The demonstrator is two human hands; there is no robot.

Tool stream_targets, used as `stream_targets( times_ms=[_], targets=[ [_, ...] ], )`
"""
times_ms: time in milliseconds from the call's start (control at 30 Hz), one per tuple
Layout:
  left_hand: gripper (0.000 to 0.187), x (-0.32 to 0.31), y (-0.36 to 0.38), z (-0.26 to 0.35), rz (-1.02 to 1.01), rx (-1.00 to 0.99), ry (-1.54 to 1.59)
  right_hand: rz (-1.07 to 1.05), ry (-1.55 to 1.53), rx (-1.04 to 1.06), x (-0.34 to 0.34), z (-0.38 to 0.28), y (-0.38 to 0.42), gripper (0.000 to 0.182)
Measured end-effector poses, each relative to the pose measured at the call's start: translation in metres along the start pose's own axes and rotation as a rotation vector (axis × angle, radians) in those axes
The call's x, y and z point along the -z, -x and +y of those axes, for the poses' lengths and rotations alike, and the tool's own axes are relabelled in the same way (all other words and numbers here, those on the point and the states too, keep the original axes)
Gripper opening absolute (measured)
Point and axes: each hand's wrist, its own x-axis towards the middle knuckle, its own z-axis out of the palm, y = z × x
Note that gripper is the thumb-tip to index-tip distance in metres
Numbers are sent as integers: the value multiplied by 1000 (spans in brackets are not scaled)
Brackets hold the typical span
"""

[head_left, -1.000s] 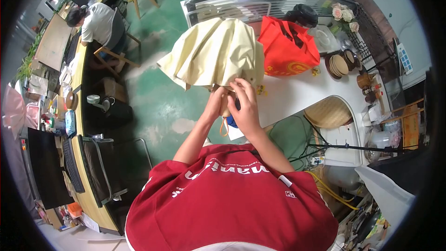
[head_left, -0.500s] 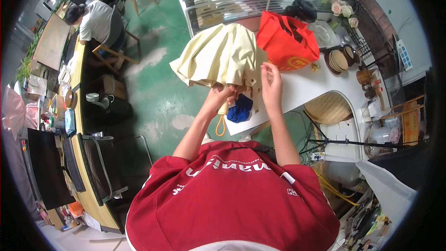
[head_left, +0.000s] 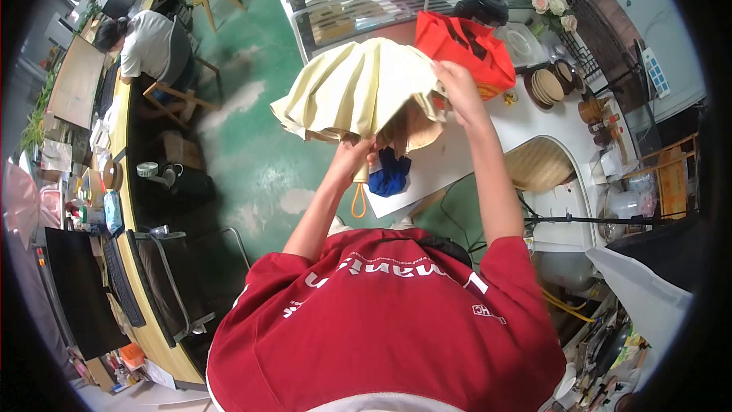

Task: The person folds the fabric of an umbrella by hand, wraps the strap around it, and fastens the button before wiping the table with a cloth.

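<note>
Red short-sleeved T-shirt with white lettering, perhaps a logo; both arms bare.

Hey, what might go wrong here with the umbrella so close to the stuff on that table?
The right hand lifts the edge of the cream umbrella right beside the red bag, so the cloth may catch on it. The left hand alone grips the handle, so the umbrella might tip. The orange strap dangles loose and may snag.

The cream umbrella hides its own handle top and part of the red bag.
</note>
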Motion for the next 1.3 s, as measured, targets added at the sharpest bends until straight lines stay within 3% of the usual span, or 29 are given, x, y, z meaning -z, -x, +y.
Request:
stream_targets(
  times_ms=[100,167,233,367,500,533,667,767,800,833,900,967,1033,1100,1167,1200,1300],
  targets=[
    [14,-4,1,2,-17,24,-21,-87,-41,-15,-14,-4,-8,23],
    [16,-3,1,1,-27,46,-31,-41,-285,-40,-32,-26,-3,21],
    [23,-6,1,2,-2,40,-301,-59,-280,-53,-38,-30,-5,21],
    [29,-14,-2,-4,22,23,-467,-133,-125,0,-50,-19,-15,20],
    [24,-25,-11,-17,45,43,-512,-88,-79,41,-87,-14,-10,19],
    [24,-27,-13,-22,31,-42,-505,-77,-63,28,-94,-12,-10,20],
    [25,-23,-21,-28,124,27,-588,-51,2,13,-96,-18,-7,23],
    [17,-20,-19,-29,193,34,-484,-50,44,11,-82,-15,-15,24],
    [16,-22,-14,-24,218,31,-415,-17,253,125,-76,-16,-20,25],
    [16,-24,-9,-18,244,29,-346,-16,254,122,-69,-18,-20,25],
    [12,-20,-6,-15,276,42,-375,-70,467,-24,-57,-30,-20,29],
    [15,-4,-12,-24,74,125,-140,-92,512,-34,-54,-35,-15,30],
    [9,-10,-7,-16,89,167,-143,-214,841,221,-52,-30,-12,30],
    [9,-8,-8,-17,79,193,-172,-196,854,302,-49,-21,-7,31],
    [8,-7,-8,-15,57,196,-121,-154,779,86,-43,-26,-3,30],
    [8,-6,-7,-14,37,200,-65,-102,680,172,-29,-9,-7,29],
    [7,2,-5,-12,-5,238,63,47,359,-50,8,-2,12,26]
  ],
)
